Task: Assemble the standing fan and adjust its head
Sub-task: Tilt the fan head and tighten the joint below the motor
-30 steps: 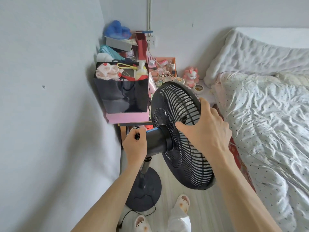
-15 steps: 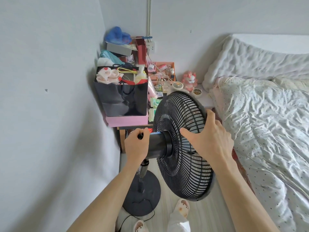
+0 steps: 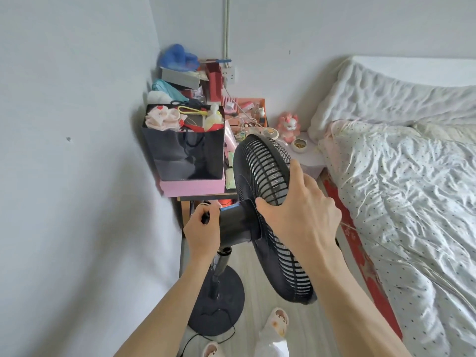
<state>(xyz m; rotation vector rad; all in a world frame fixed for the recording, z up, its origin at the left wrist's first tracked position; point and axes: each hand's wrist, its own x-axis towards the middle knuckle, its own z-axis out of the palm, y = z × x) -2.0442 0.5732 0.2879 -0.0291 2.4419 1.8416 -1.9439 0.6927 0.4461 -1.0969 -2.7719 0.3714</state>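
Observation:
A black standing fan stands on the floor between the wall and the bed. Its round grille (image 3: 268, 176) faces right, towards the bed, and leans back a little. My right hand (image 3: 301, 210) lies spread over the back of the grille, thumb at the hub, fingers on the rim. My left hand (image 3: 203, 228) is closed around the rear end of the black motor housing (image 3: 235, 222), pinching a small knob there. The pole (image 3: 219, 266) drops to a round black base (image 3: 221, 305) with a cord beside it.
A cluttered side table (image 3: 206, 197) holds a black gift bag (image 3: 184, 153) on a pink box (image 3: 192, 188) just behind the fan. The bed (image 3: 401, 202) with a dotted white quilt fills the right. The white wall (image 3: 77, 176) is close on the left. My slippered feet (image 3: 278, 323) stand below.
The fan head has tipped and swung between the frames, its grille now turned more edge-on to me. Both hands kept their hold on the grille and the motor's rear.

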